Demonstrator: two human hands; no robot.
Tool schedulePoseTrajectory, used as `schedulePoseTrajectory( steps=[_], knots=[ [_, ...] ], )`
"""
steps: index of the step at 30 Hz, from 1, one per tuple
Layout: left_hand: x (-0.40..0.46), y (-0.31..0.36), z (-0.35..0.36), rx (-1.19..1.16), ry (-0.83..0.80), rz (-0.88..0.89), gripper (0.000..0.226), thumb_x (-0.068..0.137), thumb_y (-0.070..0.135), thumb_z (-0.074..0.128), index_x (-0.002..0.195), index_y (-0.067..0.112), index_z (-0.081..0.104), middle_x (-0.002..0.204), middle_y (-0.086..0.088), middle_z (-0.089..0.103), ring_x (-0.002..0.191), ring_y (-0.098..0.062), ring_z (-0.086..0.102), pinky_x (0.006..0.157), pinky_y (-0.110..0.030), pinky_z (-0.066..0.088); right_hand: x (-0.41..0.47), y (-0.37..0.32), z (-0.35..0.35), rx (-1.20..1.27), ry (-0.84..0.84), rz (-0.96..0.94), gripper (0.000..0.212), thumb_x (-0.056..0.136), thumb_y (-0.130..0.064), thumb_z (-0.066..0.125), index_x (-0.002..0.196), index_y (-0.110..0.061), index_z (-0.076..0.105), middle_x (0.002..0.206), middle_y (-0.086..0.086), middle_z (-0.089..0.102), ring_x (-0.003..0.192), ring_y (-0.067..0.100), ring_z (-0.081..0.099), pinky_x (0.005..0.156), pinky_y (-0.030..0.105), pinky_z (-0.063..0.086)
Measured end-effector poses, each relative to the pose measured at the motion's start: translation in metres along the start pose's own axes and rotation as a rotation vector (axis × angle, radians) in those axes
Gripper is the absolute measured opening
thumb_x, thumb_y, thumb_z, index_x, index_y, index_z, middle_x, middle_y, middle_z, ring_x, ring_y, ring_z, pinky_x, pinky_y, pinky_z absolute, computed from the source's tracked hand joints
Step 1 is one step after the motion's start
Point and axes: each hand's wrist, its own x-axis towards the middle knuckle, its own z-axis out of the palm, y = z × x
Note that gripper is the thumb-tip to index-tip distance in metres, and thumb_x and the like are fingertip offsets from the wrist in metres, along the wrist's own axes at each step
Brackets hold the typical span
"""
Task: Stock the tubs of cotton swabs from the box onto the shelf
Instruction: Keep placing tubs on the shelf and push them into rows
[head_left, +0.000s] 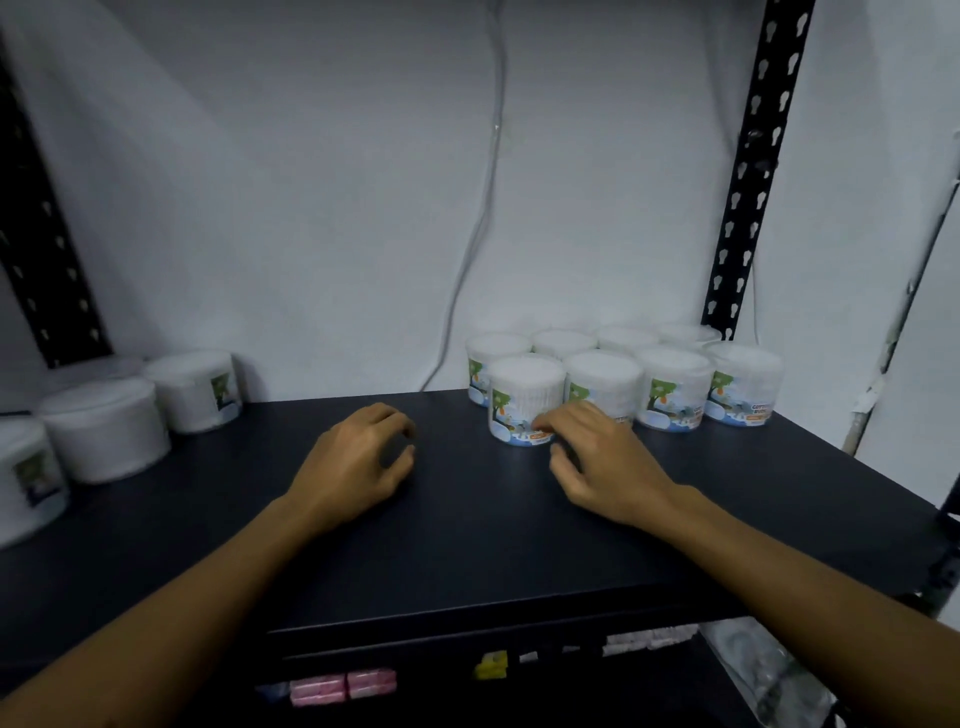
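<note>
While both hands hover over the dark shelf (467, 545) holding nothing, the left hand (358, 462) loosely curled and the right hand (597, 462) with fingertips at the front-left tub (524, 402), a placing step looks finished. That tub stands against the two-row cluster of tubs (649, 374) at the back right; three more tubs (104, 426) sit far left. Next comes fetching another from the box, which I cannot see.

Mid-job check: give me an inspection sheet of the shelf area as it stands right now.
Surface: dark shelf, middle bare.
Job's things: eight tubs of cotton swabs in two rows at the back right; three more tubs at the left. Box not in view.
Clutter: nothing seen on this shelf.
Grips: left hand loosely curled, holds nothing; right hand has fingertips at the front-left tub, contact blurred.
Cables: a grey cable hangs down the wall.
Surroundings: white wall, black slotted upright, pink packets on the level below.
</note>
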Motion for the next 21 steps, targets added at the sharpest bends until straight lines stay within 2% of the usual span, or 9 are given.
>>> schedulePoseTrajectory(
  steps=[6,10,15,18,21],
  knots=[
    [-0.035,-0.029,-0.032,0.136,-0.005,-0.069,0.020,0.089,0.031,0.060,0.105,0.020,0.063,0.114,0.003,0.058,0.096,-0.017,0.059,0.071,-0.037,0.053,0.031,-0.033,0.030,0.078,-0.241,-0.005,0.030,0.091,-0.022,0.050,0.121,-0.023,0.055,0.118,-0.004,0.057,0.111,0.013,0.048,0.094,0.032,0.043],
    [-0.063,-0.053,-0.055,0.207,0.040,-0.143,0.019,0.087,0.027,0.063,0.103,0.016,0.064,0.109,-0.001,0.061,0.092,-0.020,0.060,0.065,-0.040,0.054,0.060,-0.060,0.058,0.100,-0.302,-0.038,0.028,0.092,-0.027,0.048,0.120,-0.025,0.053,0.115,-0.004,0.056,0.107,0.014,0.049,0.091,0.035,0.044],
    [-0.099,-0.079,-0.086,0.355,0.101,-0.170,0.013,0.080,0.017,0.072,0.089,0.011,0.065,0.095,-0.006,0.063,0.079,-0.024,0.060,0.052,-0.029,0.045,0.093,-0.110,0.093,0.170,-0.325,-0.123,0.026,0.093,-0.027,0.045,0.118,-0.024,0.053,0.114,-0.005,0.056,0.106,0.014,0.048,0.091,0.033,0.043],
    [-0.116,-0.093,-0.100,0.487,0.100,-0.120,0.011,0.075,0.014,0.074,0.079,0.009,0.064,0.085,-0.007,0.062,0.081,-0.026,0.057,0.055,-0.032,0.046,0.112,-0.145,0.114,0.225,-0.313,-0.165,0.027,0.093,-0.028,0.046,0.119,-0.024,0.053,0.114,-0.005,0.055,0.107,0.013,0.048,0.092,0.032,0.043],
    [-0.130,-0.102,-0.111,0.582,0.085,-0.100,0.011,0.075,0.014,0.070,0.081,0.007,0.065,0.089,-0.012,0.062,0.086,-0.031,0.055,0.063,-0.042,0.048,0.130,-0.180,0.133,0.279,-0.300,-0.191,0.032,0.094,-0.028,0.047,0.124,-0.022,0.051,0.120,-0.003,0.054,0.111,0.014,0.047,0.092,0.032,0.044]
  ],
)
